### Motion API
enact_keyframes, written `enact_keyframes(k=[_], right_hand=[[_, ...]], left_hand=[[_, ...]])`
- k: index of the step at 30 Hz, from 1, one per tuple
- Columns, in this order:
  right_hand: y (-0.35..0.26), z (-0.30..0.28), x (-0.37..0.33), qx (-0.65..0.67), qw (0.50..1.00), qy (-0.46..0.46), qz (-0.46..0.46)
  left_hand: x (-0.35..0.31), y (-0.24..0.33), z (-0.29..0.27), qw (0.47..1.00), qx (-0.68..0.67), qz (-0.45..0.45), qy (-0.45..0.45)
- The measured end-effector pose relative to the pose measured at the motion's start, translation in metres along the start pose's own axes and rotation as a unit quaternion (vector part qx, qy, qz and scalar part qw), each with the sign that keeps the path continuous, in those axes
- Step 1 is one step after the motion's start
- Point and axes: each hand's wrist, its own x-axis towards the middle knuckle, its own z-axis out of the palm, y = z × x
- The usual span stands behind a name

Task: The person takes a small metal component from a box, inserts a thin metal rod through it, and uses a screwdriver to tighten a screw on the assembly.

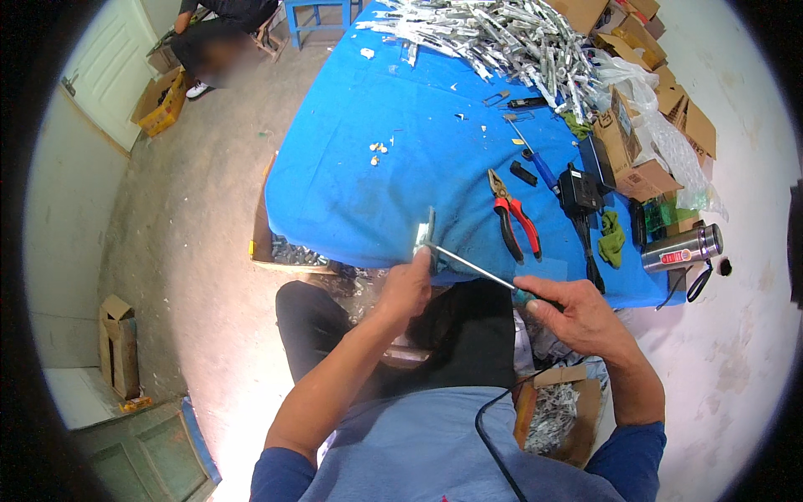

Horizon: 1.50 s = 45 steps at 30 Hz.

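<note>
At the near edge of the blue-covered table (335, 180), my left hand (407, 289) grips a narrow silver and dark metal part (426, 236). Its exact kind is not clear. My right hand (577, 314) is closed round the handle of a screwdriver (477, 268), which looks green and black. The long thin shaft points left, and its tip meets the part beside my left thumb. Just beyond my right hand lie pliers (514, 217) with red and black handles, jaws pointing away from me.
A large heap of silvery strips (502, 42) covers the far end. On the right are a blue-handled screwdriver (539, 163), a black adapter (579, 191), a steel flask (682, 248) and cardboard boxes (623, 138). An open box of scrap (556, 418) stands below; another person (222, 38) sits far left.
</note>
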Motion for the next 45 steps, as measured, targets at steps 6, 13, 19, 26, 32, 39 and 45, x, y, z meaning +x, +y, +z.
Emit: enact_keyframes(k=[6, 13, 19, 26, 32, 39, 45], right_hand=[[-0.003, 0.005, -0.002, -0.02, 0.999, 0.013, -0.028], [0.0, 0.007, -0.009, -0.016, 0.998, 0.042, -0.038], [0.008, 0.007, -0.005, -0.006, 0.999, 0.037, -0.027], [0.007, 0.005, -0.004, 0.009, 0.999, 0.03, -0.021], [-0.001, 0.001, -0.002, -0.032, 0.999, 0.019, -0.027], [-0.02, -0.01, 0.004, -0.216, 0.97, 0.018, -0.11], [-0.044, -0.013, 0.009, -0.297, 0.947, -0.003, -0.125]], left_hand=[[-0.001, 0.002, -0.002, 1.0, -0.007, -0.018, -0.017], [-0.002, 0.003, 0.001, 1.0, -0.005, -0.019, -0.007], [-0.002, 0.004, 0.002, 1.0, -0.004, -0.027, -0.002], [-0.002, 0.004, 0.001, 1.0, -0.007, -0.022, -0.008], [-0.001, 0.002, 0.003, 1.0, 0.001, -0.007, 0.013], [0.0, 0.003, 0.003, 1.0, 0.013, -0.008, 0.008], [0.005, -0.002, 0.001, 1.0, -0.002, -0.016, 0.011]])
